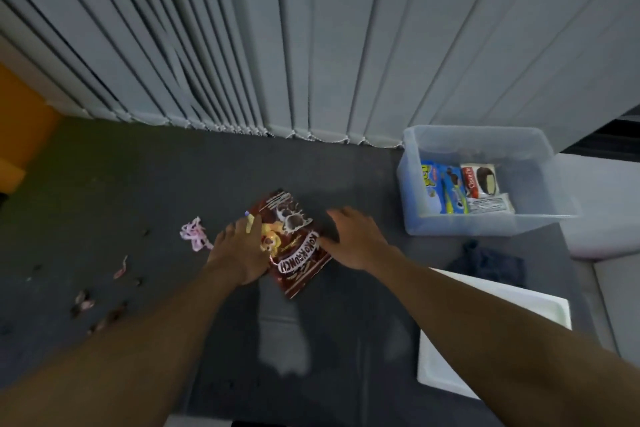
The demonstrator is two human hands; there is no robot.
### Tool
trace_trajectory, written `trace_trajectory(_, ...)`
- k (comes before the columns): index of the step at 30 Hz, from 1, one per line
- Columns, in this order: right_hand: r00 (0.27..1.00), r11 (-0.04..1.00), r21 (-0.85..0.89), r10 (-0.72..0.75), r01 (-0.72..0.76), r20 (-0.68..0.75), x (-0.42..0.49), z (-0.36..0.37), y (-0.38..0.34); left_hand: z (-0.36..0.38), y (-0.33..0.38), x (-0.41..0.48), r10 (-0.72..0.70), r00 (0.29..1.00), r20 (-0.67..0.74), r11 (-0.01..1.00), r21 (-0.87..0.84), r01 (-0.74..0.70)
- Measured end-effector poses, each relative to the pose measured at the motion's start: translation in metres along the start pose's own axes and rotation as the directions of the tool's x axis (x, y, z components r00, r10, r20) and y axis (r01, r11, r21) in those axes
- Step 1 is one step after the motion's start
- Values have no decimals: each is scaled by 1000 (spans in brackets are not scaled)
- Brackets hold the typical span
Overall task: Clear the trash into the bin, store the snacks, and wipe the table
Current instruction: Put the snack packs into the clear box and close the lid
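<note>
A brown Koko Krunch cereal bag [294, 250] lies on the dark table [145, 184] in the middle of the view. My left hand [239, 250] rests on the bag's left side with its fingers spread over it. My right hand [353, 239] touches the bag's right edge, fingers extended. A pink crumpled wrapper [194, 234] lies left of my left hand. Smaller pink scraps [121, 269] and dark crumbs [83, 302] are scattered at the table's left. A dark blue cloth [488, 262] lies at the right.
A clear plastic box [408, 184] at the back right holds a blue snack pack [441, 189] and a Choco Pie pack [481, 180]. A white bin [436, 357] stands at the table's near right. Grey vertical blinds [311, 45] hang behind the table.
</note>
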State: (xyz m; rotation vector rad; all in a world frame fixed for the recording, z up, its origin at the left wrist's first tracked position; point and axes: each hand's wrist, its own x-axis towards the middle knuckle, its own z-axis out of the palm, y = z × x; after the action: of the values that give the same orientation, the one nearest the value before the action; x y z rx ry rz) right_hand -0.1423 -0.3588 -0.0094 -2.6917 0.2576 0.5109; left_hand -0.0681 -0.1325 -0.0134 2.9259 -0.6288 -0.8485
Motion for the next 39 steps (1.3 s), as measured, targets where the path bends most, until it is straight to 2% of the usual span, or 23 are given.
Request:
trace_trajectory(5,989,986,81,144,-147,43,6,24,-6,-2,-16,10,25,996,-88,993,-110,-35)
trace_trajectory(11,971,959,162,216,-231,102,19,22,-10,-15,-15,29,-38,997,-72,966,-257,18)
trace_trajectory(17,976,945,249,198,-214,88,24,5,-10,-26,-9,31,-79,994,-79,937,-346,47)
trace_trajectory(20,976,910,358,219,-207,6,21,-15,-9,-34,-3,29,-116,987,-114,917,-393,63)
trace_trajectory(24,939,793,578,320,-192,-126,14,-49,-7,-56,10,23,-114,972,-207,897,-442,11)
trace_trajectory(27,915,660,735,377,-156,-145,9,-75,-3,-75,24,19,-109,956,-272,872,-488,-39)
trace_trajectory(29,909,538,832,401,-134,-113,5,-90,3,-88,36,17,-101,948,-302,856,-512,-72)
trace_trajectory(32,886,281,957,459,-73,-67,-3,-111,17,-104,57,16,-94,942,-323,827,-552,-107)
trace_trajectory(33,879,231,972,473,-52,-65,-6,-117,22,-109,64,15,-88,940,-329,818,-562,-120)
trace_trajectory(35,878,192,981,475,-37,-60,-14,-129,31,-118,81,16,-64,936,-347,811,-564,-153)
trace_trajectory(39,856,237,971,505,-13,-112,-32,-150,55,-131,121,18,41,920,-390,794,-546,-267)
